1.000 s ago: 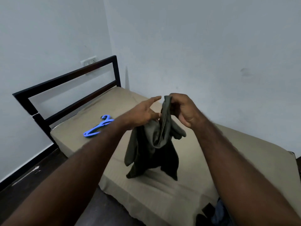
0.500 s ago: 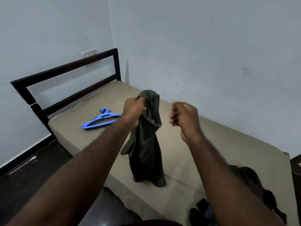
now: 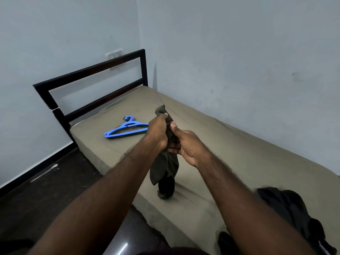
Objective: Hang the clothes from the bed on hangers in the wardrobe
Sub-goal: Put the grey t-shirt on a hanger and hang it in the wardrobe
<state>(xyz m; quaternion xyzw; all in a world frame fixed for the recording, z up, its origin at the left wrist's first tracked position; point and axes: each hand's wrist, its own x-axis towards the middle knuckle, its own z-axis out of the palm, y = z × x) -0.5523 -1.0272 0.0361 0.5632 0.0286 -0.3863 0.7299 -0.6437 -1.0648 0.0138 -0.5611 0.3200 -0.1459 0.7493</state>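
A: Biggest first: the bed has work left on it. No wardrobe in view, and nothing hung that I can see.
B: And a dark pile of clothes lies at its near right corner, neither hand on it.
A: Centre stage, the garment hangs bunched up, its bottom end touching the bed near the front edge.
B: The hanger lies flat up by the headboard, apart from the garment, nothing on it.
A: Left hand has its fingers curled tight round the cloth's top; right hand pinches it just below, thumb up.
B: Early days, I'd judge: open it out, then reach for the hanger.
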